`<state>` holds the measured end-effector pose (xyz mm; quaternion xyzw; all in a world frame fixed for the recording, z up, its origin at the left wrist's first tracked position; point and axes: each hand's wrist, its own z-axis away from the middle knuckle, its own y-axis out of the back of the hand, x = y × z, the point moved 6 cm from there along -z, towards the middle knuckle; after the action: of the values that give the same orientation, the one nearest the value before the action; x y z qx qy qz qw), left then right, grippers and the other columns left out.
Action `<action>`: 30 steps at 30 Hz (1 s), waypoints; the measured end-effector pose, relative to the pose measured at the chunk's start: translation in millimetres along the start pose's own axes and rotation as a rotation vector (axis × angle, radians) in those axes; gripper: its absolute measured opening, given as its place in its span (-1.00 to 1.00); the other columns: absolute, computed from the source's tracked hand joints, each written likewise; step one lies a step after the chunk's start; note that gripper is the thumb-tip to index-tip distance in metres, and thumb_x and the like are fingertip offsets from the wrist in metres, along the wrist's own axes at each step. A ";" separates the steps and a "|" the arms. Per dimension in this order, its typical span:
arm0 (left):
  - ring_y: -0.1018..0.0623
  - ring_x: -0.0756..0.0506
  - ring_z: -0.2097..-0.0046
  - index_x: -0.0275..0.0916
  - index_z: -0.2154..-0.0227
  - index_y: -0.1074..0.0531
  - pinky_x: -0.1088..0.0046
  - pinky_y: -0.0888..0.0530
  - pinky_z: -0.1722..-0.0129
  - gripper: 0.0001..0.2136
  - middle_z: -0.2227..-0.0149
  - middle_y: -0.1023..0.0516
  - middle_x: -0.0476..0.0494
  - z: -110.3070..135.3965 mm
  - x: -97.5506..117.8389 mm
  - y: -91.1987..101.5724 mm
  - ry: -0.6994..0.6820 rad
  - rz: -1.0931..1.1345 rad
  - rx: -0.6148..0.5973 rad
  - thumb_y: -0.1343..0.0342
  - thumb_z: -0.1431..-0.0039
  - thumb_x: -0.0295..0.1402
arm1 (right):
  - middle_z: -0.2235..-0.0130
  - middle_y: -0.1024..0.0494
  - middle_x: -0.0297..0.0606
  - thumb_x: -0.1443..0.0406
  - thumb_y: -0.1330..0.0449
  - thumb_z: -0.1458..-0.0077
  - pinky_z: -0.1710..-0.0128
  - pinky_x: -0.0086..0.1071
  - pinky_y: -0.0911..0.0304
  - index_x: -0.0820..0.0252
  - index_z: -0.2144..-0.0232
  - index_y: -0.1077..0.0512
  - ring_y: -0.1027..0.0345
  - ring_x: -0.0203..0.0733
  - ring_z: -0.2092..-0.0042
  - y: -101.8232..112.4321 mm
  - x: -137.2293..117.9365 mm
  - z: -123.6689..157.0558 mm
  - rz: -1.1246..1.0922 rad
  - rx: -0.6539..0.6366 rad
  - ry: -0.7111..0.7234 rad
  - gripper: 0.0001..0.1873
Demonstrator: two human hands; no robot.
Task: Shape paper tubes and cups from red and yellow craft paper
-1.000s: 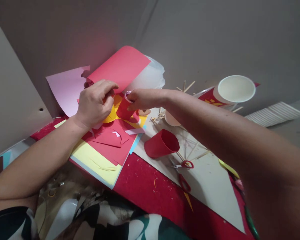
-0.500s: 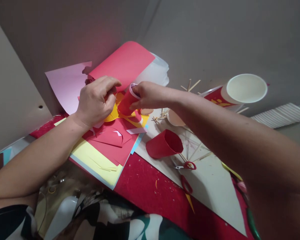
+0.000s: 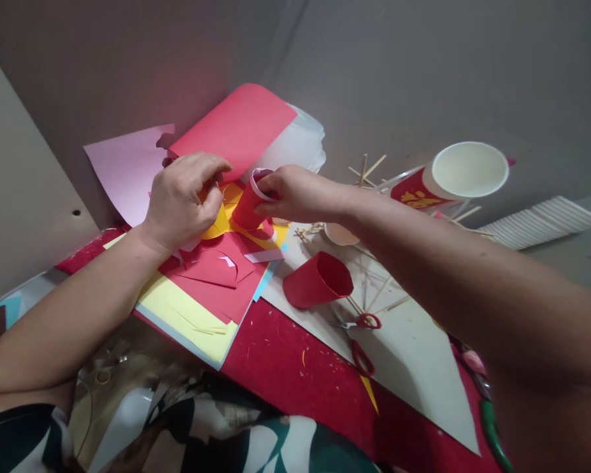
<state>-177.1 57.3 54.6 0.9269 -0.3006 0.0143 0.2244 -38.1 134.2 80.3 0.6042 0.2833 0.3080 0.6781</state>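
My right hand [image 3: 300, 190] pinches the rim of a red cup [image 3: 249, 209] with a white edge, some fingers inside it and others outside. The cup tilts slightly over orange-yellow paper [image 3: 236, 194]. Just to its left hovers my left hand [image 3: 182, 194], loosely curled, thumb and index fingertips apart; its lower fingers are hidden. A yellow paper piece [image 3: 219, 225] shows below that hand. Nearer me, a second red cup-shaped paper tube [image 3: 308, 282] leans on its side on the white board. Red paper scraps [image 3: 211, 269] lie under my hands.
Red-handled scissors [image 3: 368, 320] lie on the white board [image 3: 423, 374] beside thin wooden sticks [image 3: 394, 303]. A large paper tub [image 3: 428, 187] stands at the right, near a stack of white cups [image 3: 546, 223]. Pink paper [image 3: 128, 174] and curled red paper [image 3: 236, 128] lean against the wall.
The view has shifted slightly, so most things sit a little further left. The red cup stands a bit more upright, still in my right hand. My left hand keeps its curled pose.
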 end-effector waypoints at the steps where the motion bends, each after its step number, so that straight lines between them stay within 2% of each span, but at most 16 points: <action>1: -0.59 -0.11 0.26 -0.16 0.22 -0.45 0.29 -0.53 0.26 -0.76 0.27 -0.63 -0.06 -0.1 0.4 0.1 -0.011 0.002 0.001 0.00 -0.08 -0.54 | 0.59 -0.13 -0.45 0.43 -0.19 -0.04 0.46 -0.36 0.08 0.17 0.62 -0.15 0.06 -0.38 0.52 0.1 0.1 1.4 -0.005 -0.002 0.000 -0.68; 4: -0.58 -0.13 0.27 -0.14 0.20 -0.46 0.26 -0.52 0.27 -0.78 0.27 -0.63 -0.07 0.0 1.8 -0.5 -0.032 0.003 -0.020 -0.03 -0.11 -0.50 | 0.63 -0.03 -0.48 0.46 -0.20 -0.01 0.47 -0.36 0.13 0.19 0.65 -0.16 0.12 -0.40 0.53 1.6 3.7 9.6 -0.027 -0.011 -0.004 -0.67; 7: -0.58 -0.14 0.27 -0.13 0.18 -0.46 0.25 -0.49 0.31 -0.83 0.26 -0.63 -0.08 0.3 3.2 -2.7 -0.030 -0.024 -0.064 -0.06 -0.18 -0.42 | 0.60 -0.06 -0.48 0.43 -0.21 -0.04 0.46 -0.37 0.11 0.21 0.61 -0.27 0.10 -0.41 0.52 5.8 15.4 24.7 -0.053 0.005 -0.045 -0.75; 12: -0.58 -0.13 0.28 -0.14 0.21 -0.48 0.27 -0.46 0.34 -0.86 0.27 -0.64 -0.08 0.2 4.5 -3.0 -0.019 -0.070 -0.052 -0.04 -0.24 -0.37 | 0.48 -0.32 -0.43 0.41 -0.24 -0.07 0.41 -0.40 -0.02 0.19 0.44 -0.36 -0.11 -0.36 0.45 10.6 36.5 56.6 -0.058 0.058 -0.109 -0.89; 17: -0.57 -0.13 0.30 -0.09 0.17 -0.48 0.25 -0.46 0.36 -0.85 0.28 -0.64 -0.05 2.6 6.5 -6.8 -0.082 -0.074 -0.024 -0.04 -0.27 -0.35 | 0.30 -0.55 -0.28 0.43 -0.26 -0.06 0.34 -0.39 -0.19 0.18 0.26 -0.41 -0.37 -0.24 0.33 2.3 52.0 77.4 -0.094 0.071 -0.195 -0.84; 20: -0.55 -0.16 0.30 -0.03 0.13 -0.48 0.19 -0.45 0.39 -0.82 0.29 -0.63 -0.06 4.5 11.8 -10.8 -0.121 -0.071 -0.031 -0.01 -0.29 -0.32 | 0.24 -0.62 -0.23 0.41 -0.24 -0.10 0.29 -0.36 -0.27 0.16 0.20 -0.47 -0.46 -0.18 0.26 -3.6 53.1 83.1 -0.124 0.064 -0.129 -0.81; 23: -0.55 -0.19 0.28 0.04 0.09 -0.46 0.17 -0.42 0.40 -0.80 0.26 -0.63 -0.04 4.8 18.7 -15.5 -0.145 -0.053 -0.081 0.01 -0.31 -0.29 | 0.19 -0.65 -0.19 0.40 -0.25 -0.12 0.28 -0.34 -0.27 0.20 0.15 -0.53 -0.47 -0.18 0.27 -2.3 51.6 88.2 -0.066 0.083 -0.069 -0.78; 26: -0.55 -0.20 0.26 0.08 0.07 -0.44 0.17 -0.40 0.39 -0.79 0.22 -0.64 -0.01 2.8 22.1 -19.3 -0.136 -0.039 -0.126 0.02 -0.31 -0.27 | 0.17 -0.66 -0.16 0.39 -0.25 -0.12 0.28 -0.34 -0.26 0.25 0.11 -0.56 -0.47 -0.19 0.29 6.6 50.7 95.3 -0.052 0.135 -0.062 -0.74; 30: -0.55 -0.18 0.27 0.07 0.05 -0.45 0.23 -0.37 0.44 -0.74 0.20 -0.65 -0.01 -1.8 30.0 -21.4 -0.197 -0.095 -0.126 0.03 -0.29 -0.34 | 0.06 -0.65 -0.16 0.38 -0.24 -0.14 0.18 -0.32 -0.31 0.21 0.07 -0.56 -0.52 -0.15 0.17 23.3 47.2 112.7 -0.084 0.251 -0.025 -0.72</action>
<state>-140.3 57.0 52.3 0.9210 -0.2773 -0.1064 0.2523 76.1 99.3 115.3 0.6755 0.3363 0.2338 0.6131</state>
